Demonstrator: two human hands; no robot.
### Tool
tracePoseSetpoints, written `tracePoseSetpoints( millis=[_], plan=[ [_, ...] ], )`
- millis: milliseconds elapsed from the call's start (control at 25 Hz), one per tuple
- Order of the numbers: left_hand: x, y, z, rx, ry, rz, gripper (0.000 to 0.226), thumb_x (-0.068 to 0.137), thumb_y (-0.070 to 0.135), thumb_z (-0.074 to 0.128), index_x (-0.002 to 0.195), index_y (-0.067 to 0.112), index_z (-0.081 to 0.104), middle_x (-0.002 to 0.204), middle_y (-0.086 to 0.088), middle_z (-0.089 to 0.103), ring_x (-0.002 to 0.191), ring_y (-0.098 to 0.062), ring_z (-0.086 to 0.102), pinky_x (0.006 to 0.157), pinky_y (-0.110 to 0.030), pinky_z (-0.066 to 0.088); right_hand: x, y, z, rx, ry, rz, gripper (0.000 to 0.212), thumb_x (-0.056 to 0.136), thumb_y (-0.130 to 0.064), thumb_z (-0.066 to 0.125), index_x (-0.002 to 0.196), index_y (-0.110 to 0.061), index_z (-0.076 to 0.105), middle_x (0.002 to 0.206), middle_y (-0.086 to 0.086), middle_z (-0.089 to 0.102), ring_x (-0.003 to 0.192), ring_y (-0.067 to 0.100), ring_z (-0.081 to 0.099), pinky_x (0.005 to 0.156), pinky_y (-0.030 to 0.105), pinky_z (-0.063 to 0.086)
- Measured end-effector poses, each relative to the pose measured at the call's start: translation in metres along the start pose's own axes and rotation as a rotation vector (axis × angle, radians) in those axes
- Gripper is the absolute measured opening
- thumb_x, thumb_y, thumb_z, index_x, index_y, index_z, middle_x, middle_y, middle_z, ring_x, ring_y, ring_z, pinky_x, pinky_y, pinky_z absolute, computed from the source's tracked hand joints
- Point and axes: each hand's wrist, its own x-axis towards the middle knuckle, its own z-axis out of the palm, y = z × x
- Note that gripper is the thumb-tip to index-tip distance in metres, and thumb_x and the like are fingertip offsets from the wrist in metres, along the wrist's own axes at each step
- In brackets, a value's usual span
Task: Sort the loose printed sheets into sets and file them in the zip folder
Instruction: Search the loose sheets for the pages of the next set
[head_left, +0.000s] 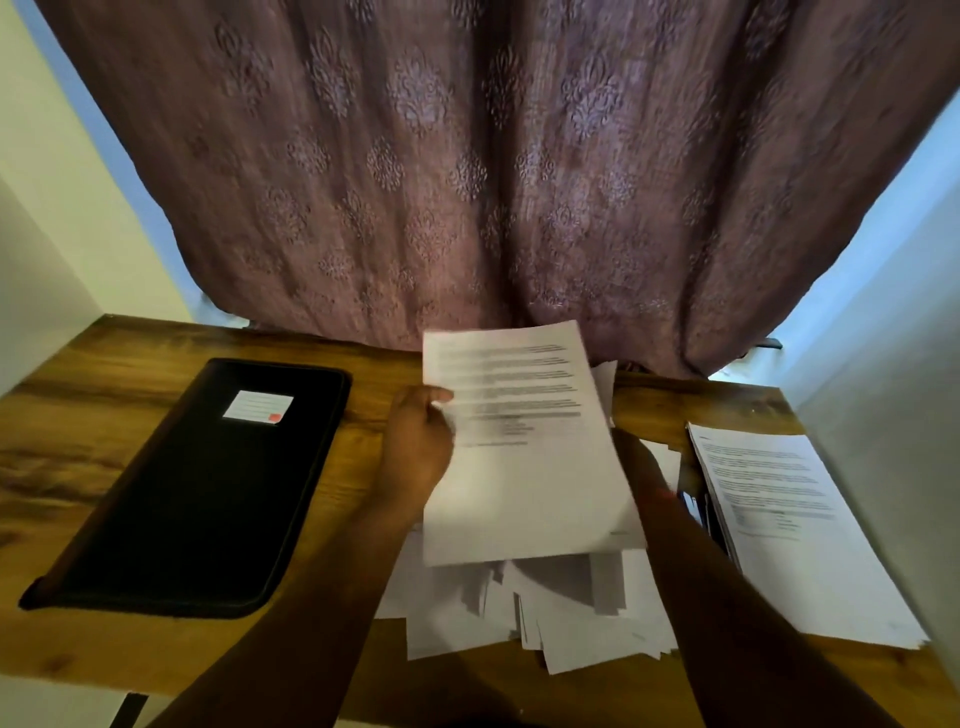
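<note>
A: Status of the left hand (415, 441)?

B: It pinches a printed sheet (524, 447) at that sheet's left edge, thumb on top. The sheet is raised, tilted, above the loose pile (550, 618) at mid-table.

A: And the right hand (641, 462)?

B: Mostly hidden behind the raised sheet. I cannot tell whether its fingers grip anything.

A: Location of the zip folder (208, 493)?

B: Flat on the wooden table (78, 395), left of both arms, closed, white label facing up.

A: Any other paper?

B: One neat stack (795, 525) at the table's right edge, print up. A patterned curtain (467, 171) hangs behind the table.
</note>
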Motion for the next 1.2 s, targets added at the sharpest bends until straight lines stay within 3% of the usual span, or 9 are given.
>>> tracePoseSetpoints(
  millis=[120, 240, 360, 480, 560, 760, 960, 1040, 1200],
  plan=[
    [-0.022, -0.048, 0.002, 0.086, -0.087, -0.268, 0.025, 0.094, -0.001, 0.041, 0.106, 0.007, 0.062, 0.111, -0.011, 0.062, 0.101, -0.027, 0.06, 0.084, -0.026, 0.047, 0.001, -0.007, -0.021, -0.24, 0.111, -0.089, 0.037, 0.09, -0.013, 0.064, 0.125, -0.005, 0.057, 0.122, 0.018, 0.063, 0.111, 0.036, 0.058, 0.091, 0.038, 0.045],
    [-0.045, -0.069, 0.008, 0.247, -0.133, -0.354, 0.024, 0.098, 0.0, 0.047, 0.116, 0.006, 0.062, 0.124, -0.009, 0.06, 0.112, -0.026, 0.058, 0.084, -0.023, 0.05, -0.008, -0.018, -0.023, -0.327, 0.144, -0.134, 0.037, 0.093, -0.01, 0.057, 0.13, -0.008, 0.052, 0.126, 0.015, 0.061, 0.116, 0.034, 0.057, 0.093, 0.042, 0.047],
    [-0.053, -0.068, 0.013, 0.189, -0.263, -0.449, 0.027, 0.096, -0.004, 0.049, 0.118, 0.005, 0.062, 0.132, -0.012, 0.057, 0.12, -0.03, 0.055, 0.1, -0.037, 0.051, -0.012, -0.025, 0.008, -0.447, 0.066, -0.199, 0.035, 0.093, -0.011, 0.05, 0.128, -0.012, 0.05, 0.123, 0.011, 0.063, 0.111, 0.032, 0.061, 0.095, 0.045, 0.051],
    [-0.055, -0.061, 0.013, -0.101, -0.378, -0.626, 0.023, 0.095, 0.001, 0.051, 0.113, 0.013, 0.061, 0.13, -0.015, 0.057, 0.114, -0.033, 0.057, 0.098, -0.048, 0.052, -0.017, -0.025, 0.059, -0.644, -0.072, -0.241, 0.035, 0.092, -0.016, 0.049, 0.127, -0.013, 0.047, 0.12, 0.011, 0.062, 0.107, 0.029, 0.062, 0.094, 0.045, 0.052],
    [-0.058, -0.052, 0.014, -0.205, -0.404, -0.626, 0.022, 0.097, 0.001, 0.048, 0.108, 0.015, 0.061, 0.128, -0.014, 0.056, 0.109, -0.034, 0.06, 0.09, -0.049, 0.056, -0.024, -0.019, 0.093, -0.727, -0.188, -0.258, 0.037, 0.093, -0.019, 0.052, 0.129, -0.012, 0.046, 0.122, 0.011, 0.06, 0.111, 0.029, 0.061, 0.096, 0.042, 0.05],
    [-0.056, -0.035, 0.006, -0.359, -0.422, -0.646, 0.023, 0.104, 0.016, 0.046, 0.122, 0.023, 0.059, 0.112, -0.007, 0.068, 0.095, -0.024, 0.069, 0.069, -0.03, 0.06, -0.023, 0.001, 0.13, -0.603, -0.329, -0.239, 0.034, 0.092, -0.027, 0.058, 0.123, -0.014, 0.055, 0.116, 0.007, 0.064, 0.108, 0.029, 0.063, 0.092, 0.043, 0.053],
    [-0.057, -0.052, 0.006, -0.308, -0.491, -0.658, 0.028, 0.106, 0.032, 0.037, 0.129, 0.024, 0.051, 0.12, -0.003, 0.066, 0.108, -0.022, 0.064, 0.094, -0.038, 0.053, -0.02, 0.008, 0.124, -0.682, -0.239, -0.228, 0.036, 0.092, -0.021, 0.058, 0.126, -0.012, 0.053, 0.121, 0.009, 0.062, 0.113, 0.029, 0.06, 0.097, 0.038, 0.049],
    [-0.053, -0.064, 0.008, -0.038, -0.431, -0.544, 0.026, 0.104, 0.028, 0.043, 0.123, 0.018, 0.057, 0.12, 0.001, 0.063, 0.109, -0.018, 0.061, 0.099, -0.035, 0.048, -0.017, 0.006, 0.116, -0.724, -0.178, -0.199, 0.031, 0.093, -0.021, 0.053, 0.122, -0.012, 0.054, 0.116, 0.009, 0.063, 0.107, 0.029, 0.062, 0.092, 0.038, 0.051],
    [-0.043, -0.082, 0.003, 0.274, -0.093, -0.47, 0.014, 0.099, 0.011, 0.051, 0.108, 0.009, 0.062, 0.116, -0.01, 0.063, 0.107, -0.027, 0.061, 0.088, -0.03, 0.05, -0.004, 0.009, 0.096, -0.73, -0.108, -0.144, 0.023, 0.094, -0.026, 0.05, 0.115, -0.016, 0.055, 0.106, 0.005, 0.065, 0.095, 0.027, 0.065, 0.09, 0.045, 0.054]
  ],
)
